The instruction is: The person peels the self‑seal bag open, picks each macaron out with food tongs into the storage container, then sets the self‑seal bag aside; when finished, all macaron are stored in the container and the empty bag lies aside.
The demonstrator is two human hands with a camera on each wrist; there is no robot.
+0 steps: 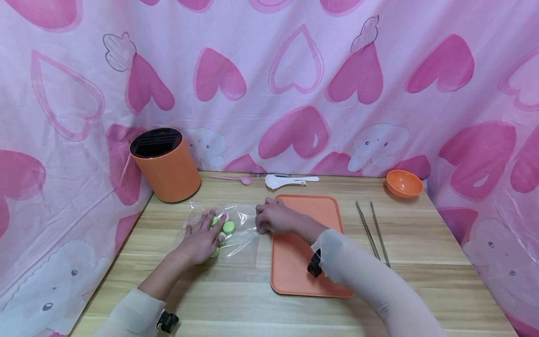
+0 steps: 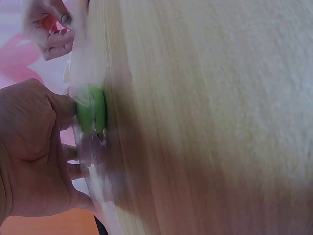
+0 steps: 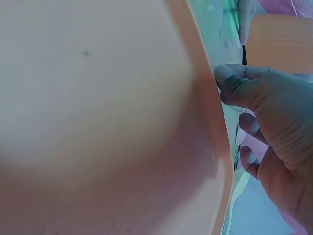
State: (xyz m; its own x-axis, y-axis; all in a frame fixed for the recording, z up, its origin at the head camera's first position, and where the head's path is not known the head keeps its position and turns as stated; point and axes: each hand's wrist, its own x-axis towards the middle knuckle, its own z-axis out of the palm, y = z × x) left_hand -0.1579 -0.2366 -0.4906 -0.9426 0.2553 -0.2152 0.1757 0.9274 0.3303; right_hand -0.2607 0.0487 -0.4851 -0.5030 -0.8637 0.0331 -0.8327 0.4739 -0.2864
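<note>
A clear plastic bag (image 1: 242, 245) lies flat on the table, with several round green and pale macaron-like pieces (image 1: 229, 227) inside. My left hand (image 1: 201, 242) rests on the bag's left part, fingers spread over the pieces. In the left wrist view one green piece (image 2: 92, 108) shows under the film, beside the thumb. At the bag's right end, by the left rim of the orange tray (image 1: 290, 276), my right hand (image 1: 275, 217) pinches the bag's edge between thumb and forefinger. The right wrist view shows that hand (image 3: 274, 117) just past the tray's rim, its other fingers curled loosely.
An orange knife block (image 1: 168, 173) stands at the back left. Along the back lie a pink spoon (image 1: 245, 180), a fork (image 1: 257, 175) and a white spoon (image 1: 273, 181). Metal chopsticks (image 1: 376, 224) lie right of the tray; an orange bowl (image 1: 404, 185) sits at the back right.
</note>
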